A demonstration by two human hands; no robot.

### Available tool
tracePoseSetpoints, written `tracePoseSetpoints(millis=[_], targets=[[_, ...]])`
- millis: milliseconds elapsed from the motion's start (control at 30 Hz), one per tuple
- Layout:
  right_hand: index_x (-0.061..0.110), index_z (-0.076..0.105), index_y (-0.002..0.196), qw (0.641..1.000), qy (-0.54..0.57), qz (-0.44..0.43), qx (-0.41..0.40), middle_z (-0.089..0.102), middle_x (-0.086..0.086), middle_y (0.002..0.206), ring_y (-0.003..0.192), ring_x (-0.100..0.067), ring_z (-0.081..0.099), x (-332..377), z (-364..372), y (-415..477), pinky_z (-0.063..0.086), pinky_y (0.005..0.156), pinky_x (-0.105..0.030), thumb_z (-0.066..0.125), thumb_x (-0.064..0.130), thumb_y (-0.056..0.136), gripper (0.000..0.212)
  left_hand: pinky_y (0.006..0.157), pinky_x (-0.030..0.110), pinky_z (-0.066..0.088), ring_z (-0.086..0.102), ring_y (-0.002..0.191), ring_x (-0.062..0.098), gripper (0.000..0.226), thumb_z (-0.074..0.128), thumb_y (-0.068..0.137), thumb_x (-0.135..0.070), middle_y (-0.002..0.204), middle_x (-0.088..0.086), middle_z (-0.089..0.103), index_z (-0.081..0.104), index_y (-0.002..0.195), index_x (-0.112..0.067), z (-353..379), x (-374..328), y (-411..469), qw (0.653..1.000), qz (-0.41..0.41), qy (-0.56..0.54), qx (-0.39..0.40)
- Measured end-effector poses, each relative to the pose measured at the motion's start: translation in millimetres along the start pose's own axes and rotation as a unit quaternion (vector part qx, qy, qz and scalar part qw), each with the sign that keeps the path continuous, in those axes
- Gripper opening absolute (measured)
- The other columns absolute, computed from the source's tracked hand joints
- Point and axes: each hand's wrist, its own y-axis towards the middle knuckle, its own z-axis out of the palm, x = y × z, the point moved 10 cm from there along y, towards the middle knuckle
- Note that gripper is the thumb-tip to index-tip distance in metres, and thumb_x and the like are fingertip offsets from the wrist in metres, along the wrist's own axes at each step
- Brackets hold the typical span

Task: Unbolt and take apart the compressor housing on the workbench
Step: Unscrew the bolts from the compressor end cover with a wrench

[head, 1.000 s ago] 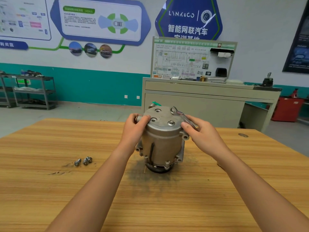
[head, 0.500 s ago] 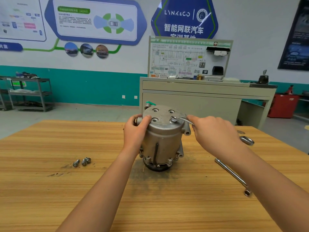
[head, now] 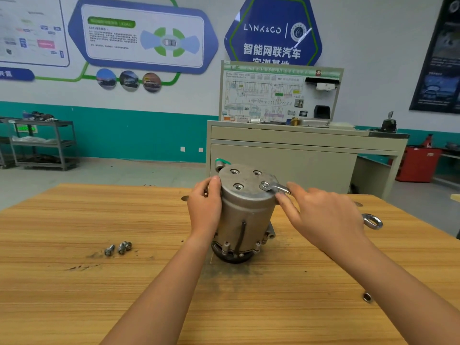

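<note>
compressor housing (head: 246, 210): stands upright mid workbench (head: 99, 295), bolt face up for access
left hand (head: 205, 207): fingers wrap its top rim, bracing against the turn
right hand (head: 323, 215): pinches wrench (head: 272, 187) handle, ring over a top bolt

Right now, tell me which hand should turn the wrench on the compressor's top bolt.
Right. The right hand holds the wrench, whose ring end sits over a bolt on top of the compressor. The left hand grips the housing's side and probably serves best as the brace.
</note>
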Motion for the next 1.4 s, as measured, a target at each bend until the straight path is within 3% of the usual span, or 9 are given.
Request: tracePoseSetpoints(millis=[267,433,600,800,867,933,1067,1200,1400], targets=[[0.016,0.066,0.094,0.999,0.016,-0.014,-0.029,0.065,-0.004,0.068,0.058,-0.026,0.062,3.2,-6.0,3.8,0.035,0.046,-0.026,0.025,0.042,0.099,0.049,0.059,0.011,0.039,0.052,0.068,0.000,0.028,0.046,0.097,-0.015,0.076,-0.002,0.063,0.069,0.093,0.000,-10.3,-6.8,-0.9,0.997,0.054,0.019,-0.043],[0.020,0.060,0.101,0.999,0.012,-0.031,-0.035,0.066,0.000,0.079,0.069,-0.023,0.064,8.3,-6.4,8.7,0.032,0.050,-0.026,0.010,0.044,0.099,0.056,0.069,0.023,0.042,0.054,0.078,0.006,0.027,0.045,0.097,-0.013,0.084,-0.001,0.065,0.070,0.097,-0.001,-16.4,-6.6,-0.7,0.995,0.063,0.026,-0.066],[0.018,0.066,0.091,0.999,0.024,-0.010,-0.036,0.064,0.000,0.065,0.057,-0.023,0.062,-3.3,-5.6,9.5,0.035,0.045,-0.026,0.021,0.043,0.098,0.051,0.058,0.023,0.038,0.048,0.062,0.002,0.031,0.046,0.096,-0.014,0.064,-0.011,0.057,0.064,0.071,-0.014,-7.4,-3.9,0.5,0.998,0.043,0.017,-0.051],[0.012,0.066,0.062,0.992,0.085,-0.042,-0.087,0.055,-0.002,0.045,0.038,-0.025,0.052,-8.9,-4.3,18.2,0.036,0.035,-0.026,0.027,0.039,0.093,0.056,0.061,0.031,0.032,0.042,0.070,0.018,0.029,0.044,0.096,-0.017,0.067,0.010,0.049,0.058,0.074,-0.004,4.4,7.8,24.2,0.999,-0.030,-0.011,0.002],[0.010,0.067,0.059,0.981,0.123,-0.038,-0.142,0.059,-0.002,0.049,0.043,-0.025,0.055,-17.6,-4.3,17.2,0.045,0.045,-0.031,0.037,0.034,0.092,0.051,0.059,0.030,0.032,0.042,0.069,0.017,0.031,0.044,0.096,-0.017,0.066,0.008,0.049,0.058,0.073,-0.002,9.0,6.9,24.3,1.000,-0.021,-0.005,0.016],[0.011,0.072,0.066,0.969,0.161,0.020,-0.184,0.068,-0.003,0.069,0.071,-0.024,0.064,-31.1,-2.2,17.0,0.045,0.080,-0.048,0.053,0.029,0.089,0.035,0.061,0.032,0.034,0.043,0.069,0.018,0.035,0.043,0.096,-0.017,0.070,0.013,0.052,0.060,0.078,0.008,13.1,3.6,22.8,1.000,-0.004,0.013,0.027],[0.023,0.060,0.122,0.955,0.212,0.200,-0.053,0.034,-0.003,0.146,0.138,-0.020,0.017,-62.4,45.9,40.5,-0.002,0.108,-0.055,0.052,0.038,0.091,0.035,0.061,0.030,0.040,0.050,0.068,0.012,0.034,0.041,0.097,-0.017,0.072,0.008,0.060,0.065,0.081,0.003,16.8,0.3,23.5,0.999,0.018,0.035,0.037],[0.018,0.019,0.147,0.892,0.361,0.256,0.094,0.006,-0.006,0.156,0.139,-0.029,0.017,-59.8,76.8,83.7,0.024,0.108,-0.048,0.053,0.030,0.090,0.068,0.052,0.016,0.039,0.047,0.054,-0.004,0.036,0.041,0.097,-0.015,0.063,-0.004,0.057,0.062,0.068,-0.014,14.8,1.7,26.4,0.999,0.018,0.032,0.039],[-0.002,0.006,0.145,0.925,0.283,0.142,0.209,-0.006,-0.014,0.155,0.133,-0.034,0.031,19.1,81.8,125.1,0.031,0.103,-0.038,0.044,0.014,0.093,0.066,0.048,0.016,0.033,0.043,0.051,-0.003,0.038,0.043,0.095,-0.011,0.050,-0.015,0.054,0.055,0.059,-0.018,14.0,0.8,27.1,0.998,0.031,0.033,0.037]])
